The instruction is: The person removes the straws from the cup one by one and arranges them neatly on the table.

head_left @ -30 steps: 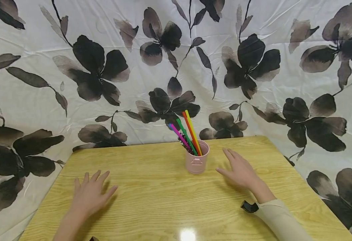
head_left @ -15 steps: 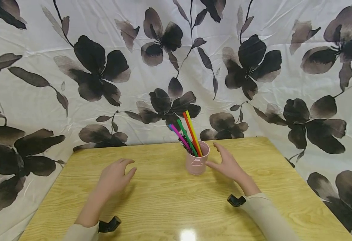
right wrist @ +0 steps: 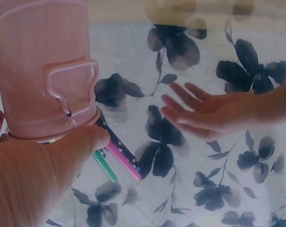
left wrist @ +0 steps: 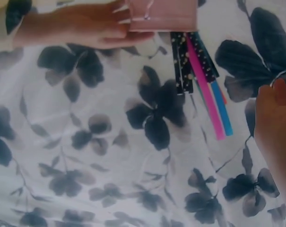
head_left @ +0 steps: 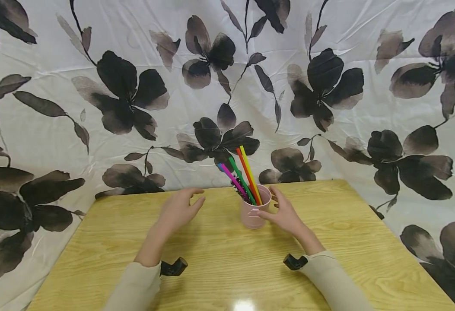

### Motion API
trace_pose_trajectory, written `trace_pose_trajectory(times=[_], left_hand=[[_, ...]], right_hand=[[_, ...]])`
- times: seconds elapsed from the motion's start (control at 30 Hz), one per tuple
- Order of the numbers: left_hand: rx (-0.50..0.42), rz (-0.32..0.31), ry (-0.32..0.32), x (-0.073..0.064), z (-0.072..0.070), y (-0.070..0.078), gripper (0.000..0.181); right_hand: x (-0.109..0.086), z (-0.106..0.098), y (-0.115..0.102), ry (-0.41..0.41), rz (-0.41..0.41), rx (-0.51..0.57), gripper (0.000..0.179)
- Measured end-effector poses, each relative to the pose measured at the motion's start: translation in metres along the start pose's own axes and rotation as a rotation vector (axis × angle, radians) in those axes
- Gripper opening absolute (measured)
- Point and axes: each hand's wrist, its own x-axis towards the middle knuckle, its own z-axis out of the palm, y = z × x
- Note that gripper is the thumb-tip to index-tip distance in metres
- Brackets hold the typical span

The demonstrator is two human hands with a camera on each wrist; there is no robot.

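Observation:
A pink cup (head_left: 252, 219) with a small handle stands toward the back of the table, right of the middle. Out of it lean several slim sticks like pens: a yellow one (head_left: 249, 172), a red, a green (head_left: 240, 175), a magenta, a blue, and black ones with white specks (left wrist: 181, 66). My right hand (head_left: 287, 218) holds the cup from its right, thumb by the handle (right wrist: 72, 87) and fingers round the far side. To the cup's left, my left hand (head_left: 177, 211) hovers over the table, fingers loosely bent, palm toward the cup, holding nothing.
The wooden table (head_left: 219, 272) ends at the back against a white cloth (head_left: 153, 30) printed with dark flowers. Black wrist cameras (head_left: 174, 267) sit at both sleeve cuffs. A bright light reflection lies near the front of the table.
My left hand has come in from the left, its spread fingers now loosely bent. My right hand has moved left onto the cup. The cup stays in place.

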Motion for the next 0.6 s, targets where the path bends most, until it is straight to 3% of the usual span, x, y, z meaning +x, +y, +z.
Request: trace_pose_trajectory(times=[0.13, 0.4, 0.6], left_hand=[[-0.094, 0.006, 0.035, 0.016, 0.005, 0.010, 0.036], [-0.472, 0.005, 0.081, 0.035, 0.018, 0.022, 0.033], [-0.663, -0.027, 0.127, 0.047, 0.025, 0.030, 0.033]], right_hand=[[0.003, 0.004, 0.006, 0.010, 0.020, 0.054, 0.092], [0.008, 0.017, 0.011, 0.059, 0.011, 0.127, 0.087], [0.008, 0.021, 0.010, 0.062, 0.008, 0.170, 0.083]])
